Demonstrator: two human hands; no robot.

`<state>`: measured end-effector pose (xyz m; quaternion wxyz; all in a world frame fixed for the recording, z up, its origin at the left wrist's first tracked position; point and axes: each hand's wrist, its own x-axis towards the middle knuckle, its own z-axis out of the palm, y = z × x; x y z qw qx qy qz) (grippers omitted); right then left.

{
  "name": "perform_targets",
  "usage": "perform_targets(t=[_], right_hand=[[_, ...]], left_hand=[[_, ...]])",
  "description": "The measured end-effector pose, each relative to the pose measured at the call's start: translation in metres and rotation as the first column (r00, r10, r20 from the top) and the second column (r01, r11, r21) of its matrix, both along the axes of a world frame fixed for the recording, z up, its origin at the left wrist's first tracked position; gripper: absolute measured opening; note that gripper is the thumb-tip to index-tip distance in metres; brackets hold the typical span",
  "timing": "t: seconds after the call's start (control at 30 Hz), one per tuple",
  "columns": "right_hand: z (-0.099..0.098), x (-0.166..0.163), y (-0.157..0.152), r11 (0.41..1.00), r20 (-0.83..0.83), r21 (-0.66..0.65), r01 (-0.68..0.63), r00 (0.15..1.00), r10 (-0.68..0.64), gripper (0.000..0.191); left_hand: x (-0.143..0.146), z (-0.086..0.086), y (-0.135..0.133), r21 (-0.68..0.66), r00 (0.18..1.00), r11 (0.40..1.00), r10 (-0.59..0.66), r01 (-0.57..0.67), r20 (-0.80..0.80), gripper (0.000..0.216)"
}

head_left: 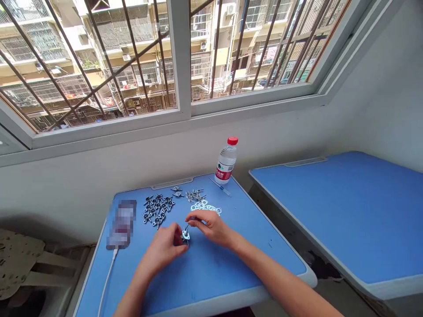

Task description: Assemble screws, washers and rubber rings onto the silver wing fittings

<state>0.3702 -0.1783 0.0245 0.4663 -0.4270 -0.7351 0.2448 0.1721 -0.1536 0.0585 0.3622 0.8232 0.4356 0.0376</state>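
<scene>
Metal part: small piece [185, 235] in the lower middle of the frame, above the blue table [198, 281], between the hands
Axis and pointing: long axis roughly top to bottom of the frame, slight tilt; thin pin [187, 228] points to the upper edge, a short end shows toward the lower edge
Look: silvery, pale shiny flange round the middle, darker slim pin; fine detail too small to tell
Left hand: [164, 246] fingers and thumb clamped on the part from its left side
Right hand: [211, 225] fingertips bunched close together at the pin's top; cannot tell if they grip it
Dark-centred parts: loose group [158, 206], left of centre
Loose pins: small heap [195, 196], just above the pale flat plates [200, 205], middle of frame
Bottle: red cap, clear body [226, 163], upright, right of the pins
</scene>
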Motion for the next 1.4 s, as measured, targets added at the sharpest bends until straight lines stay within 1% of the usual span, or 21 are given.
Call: perform_targets(t=[0.03, 0.07, 0.1, 0.17, 0.23, 0.3, 0.37, 0.43, 0.5, 0.6, 0.7, 0.93, 1.17, 1.3, 1.4], right_hand=[[-0.001, 0.000, 0.000, 1.000, 0.001, 0.007, 0.005, 1.000, -0.005, 0.020], [-0.001, 0.000, 0.000, 1.000, -0.002, 0.012, 0.017, 1.000, -0.017, 0.020], [-0.001, 0.000, 0.000, 0.999, -0.010, 0.016, 0.037, 0.999, -0.037, 0.019], [0.002, 0.002, -0.001, 0.993, -0.044, 0.032, 0.114, 0.993, -0.113, 0.018], [0.007, 0.007, -0.001, 0.978, -0.094, 0.041, 0.204, 0.975, -0.200, 0.018], [0.014, 0.012, -0.002, 0.964, -0.132, 0.034, 0.264, 0.957, -0.258, 0.020], [0.020, 0.017, -0.003, 0.959, -0.141, 0.021, 0.283, 0.950, -0.277, 0.020], [0.023, 0.019, -0.004, 0.962, -0.128, 0.018, 0.273, 0.955, -0.269, 0.020], [0.023, 0.019, -0.005, 0.968, -0.101, 0.031, 0.248, 0.964, -0.244, 0.019], [0.020, 0.016, -0.005, 0.975, -0.052, 0.068, 0.209, 0.977, -0.206, 0.017], [0.018, 0.014, -0.005, 0.977, -0.017, 0.100, 0.187, 0.982, -0.186, 0.017], [0.014, 0.013, -0.004, 0.986, 0.007, 0.090, 0.142, 0.990, -0.143, 0.019], [0.008, 0.010, 0.000, 0.989, 0.048, 0.065, 0.135, 0.989, -0.138, 0.020], [0.012, 0.008, -0.004, 0.995, 0.084, 0.076, 0.057, 0.994, -0.064, 0.021], [0.017, 0.006, -0.008, 0.999, 0.151, 0.039, -0.029, 0.988, 0.023, 0.021]], left_hand=[[-0.003, 0.002, 0.001, -0.072, 0.999, 0.997, -0.008, 0.012, 0.052, 0.014], [-0.005, 0.004, 0.001, -0.113, 0.996, 0.993, -0.020, 0.030, 0.092, 0.011], [-0.007, 0.005, 0.002, -0.114, 0.993, 0.993, -0.027, 0.040, 0.112, 0.009], [-0.009, 0.006, 0.004, -0.021, 0.995, 1.000, -0.017, 0.019, 0.101, 0.008], [-0.009, 0.004, 0.005, 0.115, 0.996, 0.993, -0.009, -0.001, 0.088, 0.015], [-0.008, 0.000, 0.006, 0.217, 0.993, 0.975, -0.067, 0.044, 0.099, 0.028], [-0.006, -0.005, 0.007, 0.276, 0.981, 0.951, -0.168, 0.137, 0.095, 0.040], [-0.005, -0.010, 0.007, 0.316, 0.966, 0.924, -0.250, 0.217, 0.065, 0.044], [-0.003, -0.014, 0.007, 0.343, 0.956, 0.902, -0.290, 0.261, 0.034, 0.039], [-0.001, -0.019, 0.007, 0.380, 0.957, 0.885, -0.291, 0.269, 0.001, 0.024], [0.002, -0.021, 0.008, 0.405, 0.963, 0.878, -0.268, 0.256, -0.029, 0.016], [0.006, -0.015, 0.006, 0.369, 0.978, 0.907, -0.172, 0.203, -0.116, 0.006], [0.008, -0.016, 0.004, 0.345, 0.982, 0.922, -0.142, 0.176, -0.121, 0.008], [0.008, -0.019, 0.003, 0.340, 0.988, 0.928, -0.125, 0.150, -0.096, 0.009], [0.007, -0.023, 0.003, 0.341, 0.991, 0.930, -0.117, 0.134, -0.071, 0.009]])
